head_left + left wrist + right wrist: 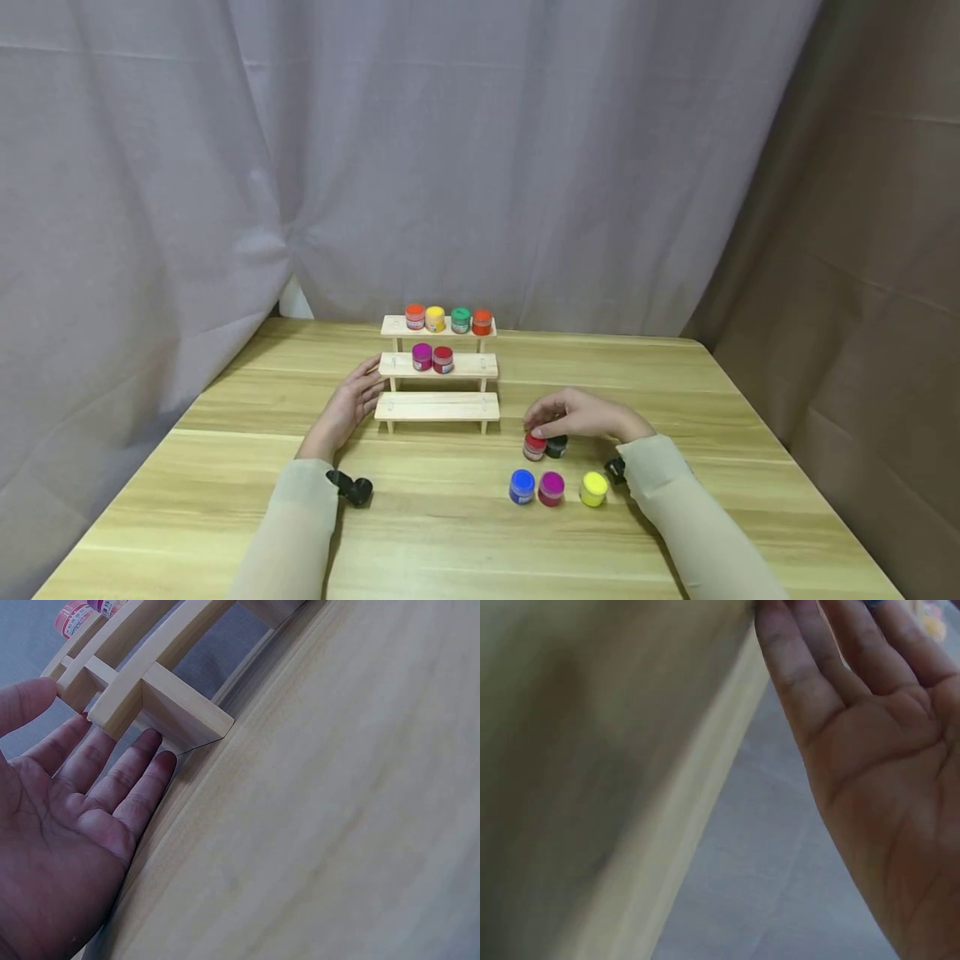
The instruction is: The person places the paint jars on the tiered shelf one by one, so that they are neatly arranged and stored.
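Note:
A three-step wooden display rack stands on the table. My left hand is at its left side, fingers extended; in the left wrist view the fingertips are at the ends of the steps. Four-sided spread aside, my right hand reaches over a red paint jar, thumb by its lid; a firm grip is not visible. Beside that jar a black paint jar is partly covered by the hand. In the right wrist view the fingers look loosely extended.
Several paint jars stand on the top step; a magenta jar and a dark red jar are on the middle one. In front are a blue jar, a purple jar and a yellow jar. Grey curtains hang behind.

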`<state>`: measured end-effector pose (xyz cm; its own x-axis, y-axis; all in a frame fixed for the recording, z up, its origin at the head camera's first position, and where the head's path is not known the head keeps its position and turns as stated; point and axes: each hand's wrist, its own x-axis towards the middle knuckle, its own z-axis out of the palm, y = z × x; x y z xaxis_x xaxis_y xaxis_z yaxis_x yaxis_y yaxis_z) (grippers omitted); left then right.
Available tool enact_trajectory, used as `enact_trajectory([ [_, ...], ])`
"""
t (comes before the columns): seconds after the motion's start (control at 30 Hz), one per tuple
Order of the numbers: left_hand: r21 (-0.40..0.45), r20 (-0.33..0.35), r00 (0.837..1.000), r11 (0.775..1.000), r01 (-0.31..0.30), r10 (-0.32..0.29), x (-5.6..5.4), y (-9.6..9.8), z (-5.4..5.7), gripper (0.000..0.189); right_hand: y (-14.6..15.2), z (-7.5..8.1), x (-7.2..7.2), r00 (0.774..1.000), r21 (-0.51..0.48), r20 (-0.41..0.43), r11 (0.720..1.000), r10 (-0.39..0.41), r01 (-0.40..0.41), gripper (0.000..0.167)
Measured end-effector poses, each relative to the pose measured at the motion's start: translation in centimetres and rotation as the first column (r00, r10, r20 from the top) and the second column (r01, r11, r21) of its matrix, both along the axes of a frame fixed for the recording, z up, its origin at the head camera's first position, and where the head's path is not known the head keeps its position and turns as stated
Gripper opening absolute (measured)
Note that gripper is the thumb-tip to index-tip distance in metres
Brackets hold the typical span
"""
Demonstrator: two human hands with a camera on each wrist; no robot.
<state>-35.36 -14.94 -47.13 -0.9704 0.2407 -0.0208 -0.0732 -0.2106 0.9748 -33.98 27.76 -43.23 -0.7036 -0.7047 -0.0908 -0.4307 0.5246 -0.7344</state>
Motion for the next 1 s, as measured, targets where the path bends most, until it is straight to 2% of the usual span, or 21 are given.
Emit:
enact_trajectory([
  [0.13, 0.005, -0.008, 1.0, 1.0, 0.007, -0.007, -0.15, -0.02, 0.08, 0.058, 0.41, -0.46, -0.08, 1.0, 0.014, 0.022, 1.0, -0.006, 0.006, 0.025],
  [0.43, 0.006, -0.006, 1.0, 1.0, 0.015, -0.015, 0.03, -0.04, -0.12, 0.059, 0.58, -0.78, 0.17, 0.983, -0.016, 0.177, 0.999, 0.051, -0.049, 0.035],
  [0.77, 0.006, -0.007, 1.0, 1.0, 0.014, -0.014, -0.06, -0.2, -0.6, 0.059, 0.23, -1.01, 0.23, 0.977, -0.018, 0.206, 0.998, 0.058, -0.055, 0.039],
  [1.0, -0.006, -0.009, 1.0, 1.0, 0.006, -0.006, -0.03, -0.11, -0.36, 0.058, 0.27, -0.9, 0.24, 0.982, -0.013, 0.178, 0.998, 0.063, -0.061, 0.039],
])
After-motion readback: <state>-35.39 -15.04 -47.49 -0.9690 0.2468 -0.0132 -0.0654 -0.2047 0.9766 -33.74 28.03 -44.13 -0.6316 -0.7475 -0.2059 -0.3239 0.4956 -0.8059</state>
